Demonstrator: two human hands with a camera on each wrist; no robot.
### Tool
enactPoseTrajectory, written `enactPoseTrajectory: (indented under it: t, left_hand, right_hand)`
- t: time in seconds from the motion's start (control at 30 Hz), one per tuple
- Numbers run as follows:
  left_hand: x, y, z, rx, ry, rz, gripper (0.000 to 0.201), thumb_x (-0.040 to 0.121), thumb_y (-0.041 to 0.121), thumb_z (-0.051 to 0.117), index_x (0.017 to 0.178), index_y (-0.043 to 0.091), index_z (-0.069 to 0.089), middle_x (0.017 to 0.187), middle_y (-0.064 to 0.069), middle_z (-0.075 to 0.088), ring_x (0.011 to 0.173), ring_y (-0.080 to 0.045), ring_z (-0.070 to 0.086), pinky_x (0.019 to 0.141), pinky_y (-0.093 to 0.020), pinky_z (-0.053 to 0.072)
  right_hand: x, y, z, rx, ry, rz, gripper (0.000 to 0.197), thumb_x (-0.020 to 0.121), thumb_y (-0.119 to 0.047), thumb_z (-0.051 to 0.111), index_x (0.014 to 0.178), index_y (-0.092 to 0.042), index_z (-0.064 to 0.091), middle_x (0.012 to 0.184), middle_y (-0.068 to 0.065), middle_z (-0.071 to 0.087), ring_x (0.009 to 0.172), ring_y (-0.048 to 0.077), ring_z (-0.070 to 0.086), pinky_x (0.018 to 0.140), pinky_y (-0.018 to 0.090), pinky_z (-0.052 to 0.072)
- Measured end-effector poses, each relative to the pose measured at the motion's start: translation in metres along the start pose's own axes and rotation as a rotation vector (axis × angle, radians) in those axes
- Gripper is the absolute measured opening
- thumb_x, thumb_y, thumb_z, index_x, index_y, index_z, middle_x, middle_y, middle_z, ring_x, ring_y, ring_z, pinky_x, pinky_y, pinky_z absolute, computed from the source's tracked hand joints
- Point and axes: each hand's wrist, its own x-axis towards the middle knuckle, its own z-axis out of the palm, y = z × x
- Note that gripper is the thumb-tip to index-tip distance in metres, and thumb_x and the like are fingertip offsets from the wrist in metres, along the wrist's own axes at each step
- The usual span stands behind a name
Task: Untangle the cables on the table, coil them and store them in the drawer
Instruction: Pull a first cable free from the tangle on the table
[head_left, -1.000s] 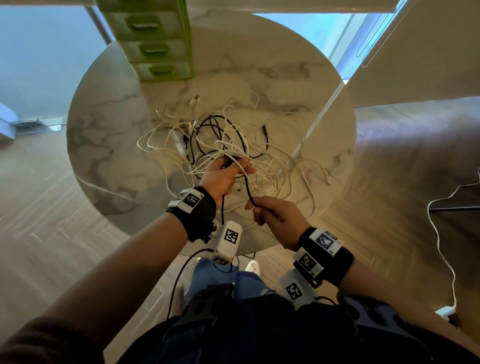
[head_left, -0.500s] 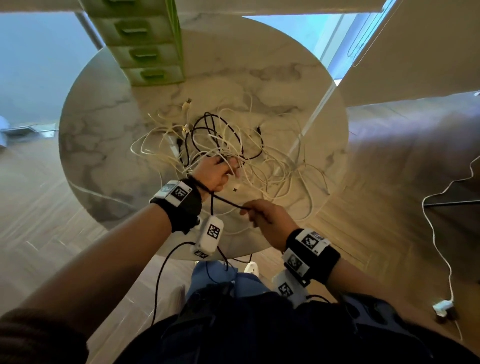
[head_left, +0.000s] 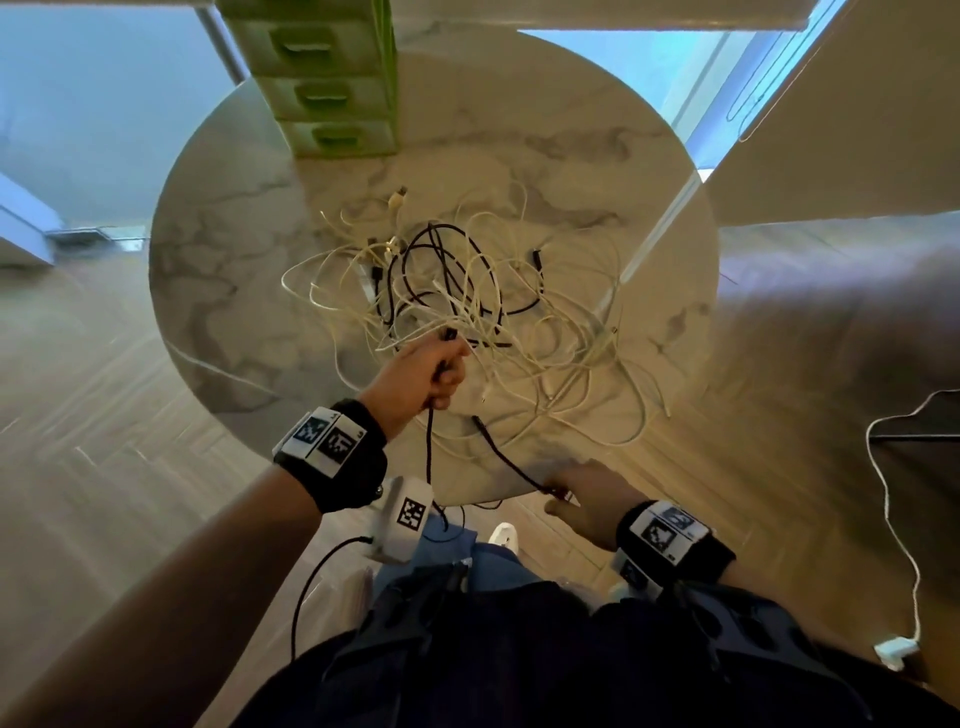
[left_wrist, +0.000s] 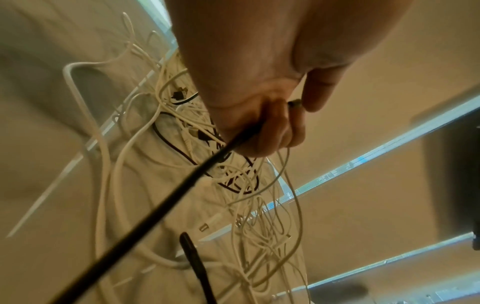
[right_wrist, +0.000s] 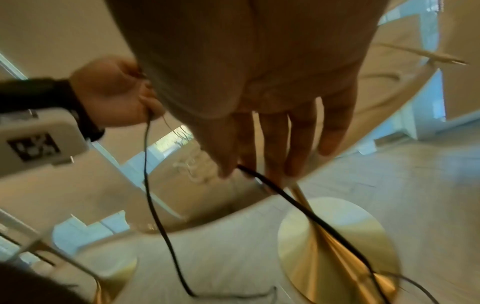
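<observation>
A tangle of white and black cables (head_left: 467, 306) lies in the middle of the round marble table (head_left: 218, 291). My left hand (head_left: 436, 369) is over the tangle's near side, fingers curled round a black cable (head_left: 430, 452) that hangs down from the fist. In the left wrist view the black cable (left_wrist: 182, 185) leaves the fist, and a metal plug tip (left_wrist: 294, 103) shows by the thumb. My right hand (head_left: 582, 493) is at the table's front edge. Its fingers (right_wrist: 303, 139) are nearly straight, and the black cable (right_wrist: 285, 195) passes between thumb and forefinger.
A green drawer unit (head_left: 332, 88) with its drawers closed stands at the table's far edge. Below the table is its gold pedestal base (right_wrist: 337, 236). A white cable (head_left: 893, 519) with a charger (head_left: 896, 649) lies on the wooden floor at the right.
My right hand has moved down and right to the table's front edge, drawing out black cable. My left hand keeps its grip by the tangle.
</observation>
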Motion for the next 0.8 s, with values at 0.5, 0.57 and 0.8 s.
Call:
enactPoseTrajectory:
  t: [0.5,0.57,0.8]
  left_hand:
    - [-0.077,-0.038,0.047,0.002,-0.014,0.312,0.023,0.101,0.021,0.033,0.106,0.022,0.055,0.060,0.011,0.039,0.053,-0.002,0.038,0.052,-0.024,0.039]
    - [-0.084,-0.042,0.048,-0.036,-0.014,0.280,0.025,0.102,0.020,0.032,0.105,0.022,0.057,0.058,0.011,0.037,0.053,-0.003,0.035,0.054,-0.025,0.038]
    - [-0.096,-0.034,0.039,-0.190,-0.103,0.250,0.026,0.099,0.023,0.033,0.102,0.013,0.057,0.056,0.011,0.035,0.050,-0.004,0.029,0.049,-0.016,0.029]
  right_hand:
    - [-0.006,-0.069,-0.027,0.784,-0.100,-0.386,0.034,0.087,0.003,0.054,0.118,-0.011,0.047,0.090,-0.002,0.062,0.074,0.003,0.064,0.060,0.022,0.051]
    - [-0.010,-0.070,-0.023,0.781,-0.157,-0.405,0.030,0.088,0.002,0.055,0.110,-0.019,0.050,0.090,-0.004,0.064,0.075,0.004,0.064,0.061,0.021,0.051]
    - [-0.016,-0.081,0.003,0.676,-0.219,-0.357,0.014,0.095,-0.007,0.046,0.092,-0.015,0.058,0.082,-0.005,0.062,0.070,0.007,0.060,0.066,0.022,0.048]
